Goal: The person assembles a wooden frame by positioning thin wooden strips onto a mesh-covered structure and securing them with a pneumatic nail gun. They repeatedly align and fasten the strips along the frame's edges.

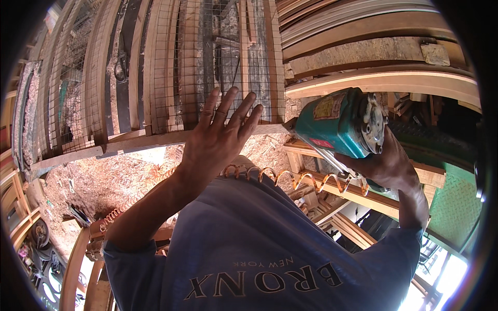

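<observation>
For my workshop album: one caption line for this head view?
Left hand spread against a wire-mesh wooden frame while the right hand holds a teal pneumatic tool.

Teal power tool [340, 122] with red label, orange coiled hose [290, 176], grey wire mesh [218, 57] in a square grid on pale wooden frame [155, 137], blue shirt [259, 243] with pale lettering.
</observation>
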Demonstrator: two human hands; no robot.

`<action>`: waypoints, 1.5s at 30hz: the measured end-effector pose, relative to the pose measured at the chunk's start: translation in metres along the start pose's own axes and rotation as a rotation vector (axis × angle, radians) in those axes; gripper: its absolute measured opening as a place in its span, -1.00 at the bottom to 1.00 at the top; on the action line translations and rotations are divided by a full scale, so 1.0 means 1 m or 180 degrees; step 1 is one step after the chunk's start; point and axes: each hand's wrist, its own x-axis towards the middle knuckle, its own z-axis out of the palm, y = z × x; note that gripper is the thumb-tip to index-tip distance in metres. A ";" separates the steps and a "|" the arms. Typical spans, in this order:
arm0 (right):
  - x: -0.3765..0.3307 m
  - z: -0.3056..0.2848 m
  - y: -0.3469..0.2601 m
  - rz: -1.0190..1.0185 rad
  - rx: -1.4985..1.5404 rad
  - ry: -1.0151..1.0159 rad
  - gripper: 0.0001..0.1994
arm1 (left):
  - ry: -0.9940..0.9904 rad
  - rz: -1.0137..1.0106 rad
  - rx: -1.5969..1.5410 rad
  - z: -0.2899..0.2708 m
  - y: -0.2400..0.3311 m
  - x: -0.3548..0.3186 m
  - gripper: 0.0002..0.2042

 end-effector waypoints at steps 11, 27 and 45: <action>-0.005 -0.003 -0.006 0.1232 0.1570 0.0202 -0.15 | -0.0064 0.0001 0.0031 0.007 0.006 0.001 -0.46; -0.007 0.013 -0.014 0.0936 0.1625 0.0346 -0.47 | 0.0078 0.0086 0.0227 0.003 0.008 0.003 -0.50; 0.021 -0.003 -0.036 0.1936 0.2322 -0.0052 -0.28 | 0.0394 0.0389 0.0123 -0.013 -0.016 -0.015 -0.76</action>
